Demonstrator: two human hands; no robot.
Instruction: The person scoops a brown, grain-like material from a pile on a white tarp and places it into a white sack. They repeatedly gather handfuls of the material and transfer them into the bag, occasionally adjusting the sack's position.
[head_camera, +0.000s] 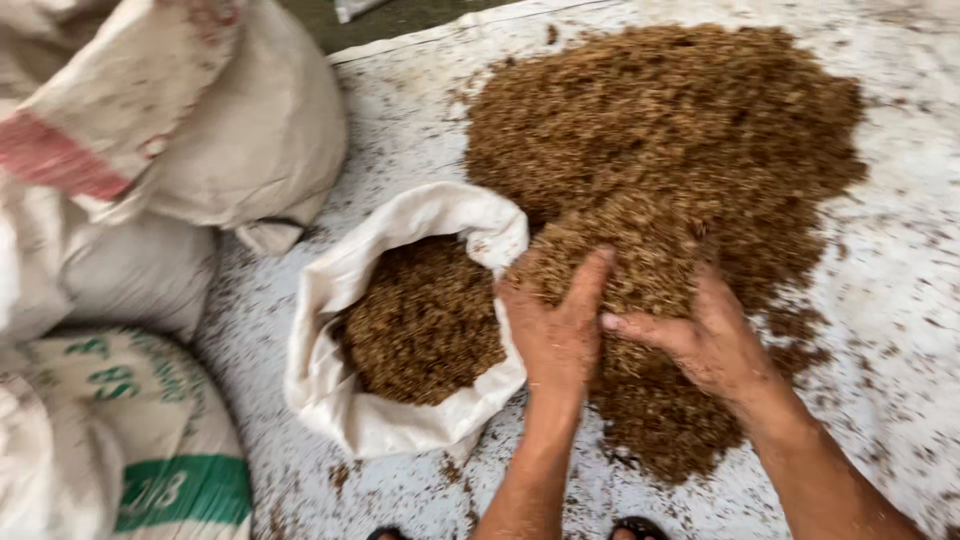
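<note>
Scooping, your left hand (556, 335) and right hand (705, 335) lie open, cupped on the husk pile (680, 140), pushing toward the sack (335, 290) at nine o'clock.

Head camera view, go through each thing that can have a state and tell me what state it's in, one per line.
Open sack: mouth rolled down, partly filled with brown grain.
Grain pile: loose, spread on the white sheet.
Left hand: open, flat against the pile beside the sack's rim.
Right hand: open, fingers dug into the grain.
Sacks at left: full, stacked.
</note>
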